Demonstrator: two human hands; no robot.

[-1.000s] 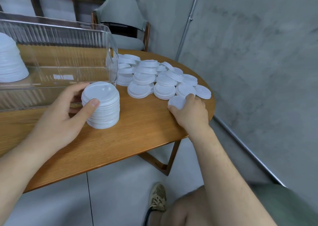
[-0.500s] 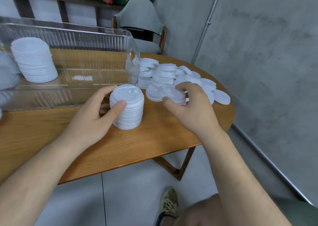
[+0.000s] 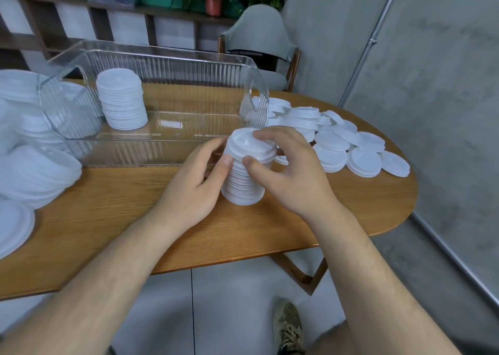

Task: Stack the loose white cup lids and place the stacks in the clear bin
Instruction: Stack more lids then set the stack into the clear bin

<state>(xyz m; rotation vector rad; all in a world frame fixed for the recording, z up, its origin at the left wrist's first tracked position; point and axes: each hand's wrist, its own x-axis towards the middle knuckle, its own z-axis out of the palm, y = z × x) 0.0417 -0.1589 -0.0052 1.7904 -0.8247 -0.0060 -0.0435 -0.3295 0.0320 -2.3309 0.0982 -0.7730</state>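
Left hand (image 3: 194, 184) grips the lid stack (image 3: 243, 187), which stands just in front of the clear bin (image 3: 162, 152). Right hand (image 3: 291, 173) pinches the top lid (image 3: 249, 148) on it. Inside the bin stands another stack (image 3: 121, 103). Loose lids (image 3: 337, 144) lie off the bin's right end.

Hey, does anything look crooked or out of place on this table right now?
Yes. The top lid, pinched by the right hand, sits tilted and overhangs the lid stack that the left hand steadies; it is not seated flush. The other stack, in the clear bin, looks tidy.
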